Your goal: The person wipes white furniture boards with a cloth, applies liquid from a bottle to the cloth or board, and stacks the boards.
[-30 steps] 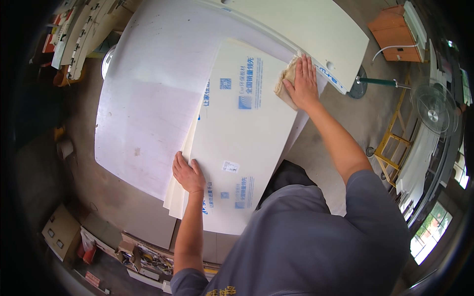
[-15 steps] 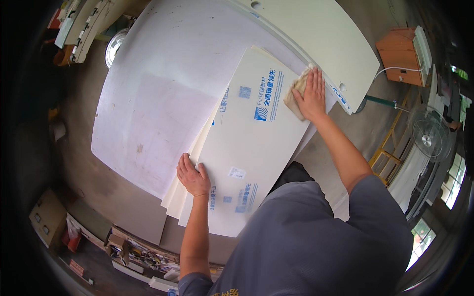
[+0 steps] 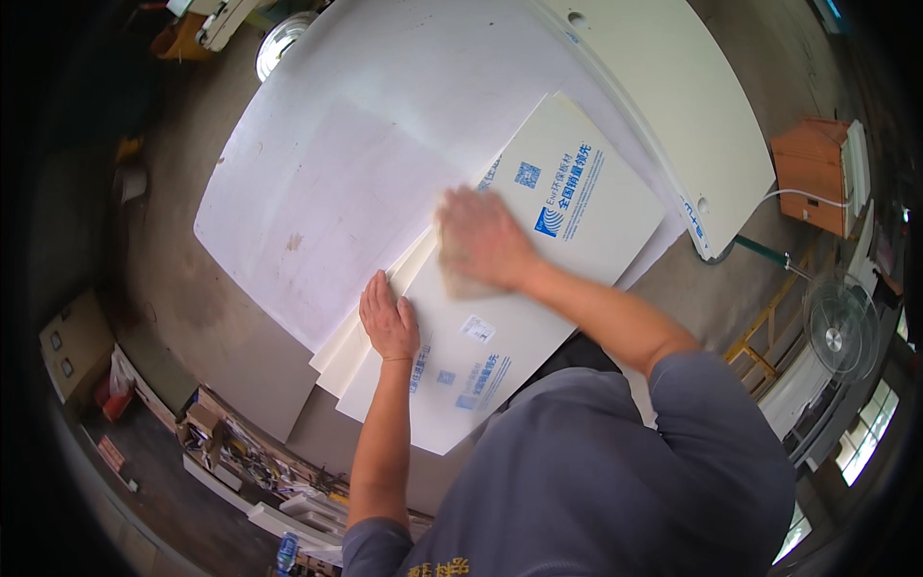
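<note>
Surface [image 3: 327, 173]: big, pale lilac-white w/ curved-looking edges, a few dark specks & a brownish smudge nr its L side. On it, towards the person, white board [image 3: 519, 322] lies at a slant atop other boards [image 3: 338, 370], fanned out at its L edge. Top board has blue print + a small white sticker [image 3: 478, 329]. Larger white panel [image 3: 673, 106] lies along the far R side, round holes in it.

L grip [image 3: 389, 322] rests flat on the stack's L edge, fingers close tog., thumb apart. R grip [image 3: 484, 238] is blurred, palm down over a tan cloth [image 3: 466, 286] on the top board's L part; can't tell if fingers pinch it.

Room: greyish floor [image 3: 168, 236]. To the R, orange-brown cabinet [image 3: 812, 178], standing fan [image 3: 833, 337], yellow metal frame [image 3: 755, 358] & bright window [image 3: 868, 438]. Lower L, pale cabinet [image 3: 75, 348], a red item [image 3: 115, 399] nr it, then a long jumble of offcuts [image 3: 240, 442]. Top L, round silvery thing [image 3: 282, 46] just past the surface's edge. Corners too dark to read.
</note>
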A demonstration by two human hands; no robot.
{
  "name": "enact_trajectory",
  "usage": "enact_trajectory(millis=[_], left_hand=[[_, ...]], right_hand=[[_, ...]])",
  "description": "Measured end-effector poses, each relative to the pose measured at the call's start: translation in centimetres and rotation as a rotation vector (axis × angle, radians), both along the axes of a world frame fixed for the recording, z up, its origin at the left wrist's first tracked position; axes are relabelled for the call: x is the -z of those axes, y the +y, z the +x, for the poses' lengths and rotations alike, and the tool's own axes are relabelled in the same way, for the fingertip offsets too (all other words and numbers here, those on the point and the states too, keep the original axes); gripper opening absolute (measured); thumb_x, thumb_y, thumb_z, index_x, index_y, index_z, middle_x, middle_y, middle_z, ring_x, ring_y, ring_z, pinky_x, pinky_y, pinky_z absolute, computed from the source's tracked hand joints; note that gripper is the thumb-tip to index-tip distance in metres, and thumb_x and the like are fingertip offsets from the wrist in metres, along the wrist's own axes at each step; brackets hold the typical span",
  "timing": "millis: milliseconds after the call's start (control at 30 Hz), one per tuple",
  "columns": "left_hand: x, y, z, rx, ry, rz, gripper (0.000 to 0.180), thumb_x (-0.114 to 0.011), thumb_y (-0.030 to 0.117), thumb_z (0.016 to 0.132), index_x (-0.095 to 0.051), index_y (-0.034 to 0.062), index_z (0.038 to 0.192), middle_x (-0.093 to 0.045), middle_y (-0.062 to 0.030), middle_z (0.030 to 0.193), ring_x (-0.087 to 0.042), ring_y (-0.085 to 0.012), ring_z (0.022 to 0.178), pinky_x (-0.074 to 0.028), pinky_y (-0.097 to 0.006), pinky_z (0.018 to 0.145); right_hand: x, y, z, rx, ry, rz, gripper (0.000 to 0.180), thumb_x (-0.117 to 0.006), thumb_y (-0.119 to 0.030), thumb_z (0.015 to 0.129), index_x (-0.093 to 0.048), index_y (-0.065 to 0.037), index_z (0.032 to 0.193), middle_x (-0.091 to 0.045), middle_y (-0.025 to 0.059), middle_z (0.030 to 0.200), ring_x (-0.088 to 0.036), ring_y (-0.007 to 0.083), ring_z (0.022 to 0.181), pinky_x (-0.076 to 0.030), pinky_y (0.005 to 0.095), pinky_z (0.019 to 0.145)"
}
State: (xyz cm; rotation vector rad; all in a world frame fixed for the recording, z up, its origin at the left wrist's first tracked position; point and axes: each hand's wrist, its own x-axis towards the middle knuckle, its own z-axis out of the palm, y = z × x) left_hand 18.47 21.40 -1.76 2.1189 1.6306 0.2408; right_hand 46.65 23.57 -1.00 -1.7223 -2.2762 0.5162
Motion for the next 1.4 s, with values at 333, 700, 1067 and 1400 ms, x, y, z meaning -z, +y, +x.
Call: enact_trajectory(millis=[333,700,1067,1400], left_hand=[[1.9,-32.2,-18.2,-1.298,0.077,-0.281,0.067,-0.049,0.039,0.11,-0.03,-0.0047,0.157,-0.042,-0.0236,0.156,-0.039,-0.0355,0.147,-0.03,-0.047,0.122],[3.6,-35.6,-20.6,-1.182,-0.488,-0.724,0.083,-0.049,0.055,0.106,-0.024,-0.0047,0.158,-0.05,-0.0345,0.147,-0.057,-0.0405,0.132,-0.048,-0.045,0.111],[0.5,-34.7,-22.8,-1.284,-1.295,-0.824,0.083,-0.035,0.065,0.105,-0.022,0.0068,0.162,-0.039,-0.0228,0.159,-0.06,-0.0391,0.129,-0.059,-0.061,0.087],[1.2,-38.5,-23.9,-1.222,-1.835,-0.734,0.086,-0.014,0.072,0.104,-0.017,0.0135,0.166,-0.028,-0.0136,0.168,-0.056,-0.0314,0.134,-0.046,-0.052,0.11]], right_hand=[[-4.3,3.3,-5.0,0.052,-0.23,-0.388,0.083,-0.057,-0.045,0.096,-0.03,0.0,0.161,-0.029,0.0251,0.166,-0.026,0.0374,0.156,-0.017,0.0521,0.128],[7.4,3.8,5.2,0.374,-0.506,0.264,0.084,-0.045,-0.054,0.105,-0.026,0.006,0.16,-0.022,0.0263,0.168,-0.017,0.0397,0.158,-0.014,0.052,0.128],[1.5,-14.1,-46.0,-0.561,0.002,0.111,0.088,-0.06,-0.053,0.093,-0.036,0.005,0.156,-0.028,0.0219,0.168,-0.021,0.0364,0.158,-0.017,0.0488,0.128],[2.0,-9.1,-46.6,-0.564,-0.261,0.211,0.083,-0.054,-0.049,0.1,-0.03,0.005,0.158,-0.029,0.0233,0.166,-0.026,0.0368,0.156,-0.019,0.0502,0.128]])
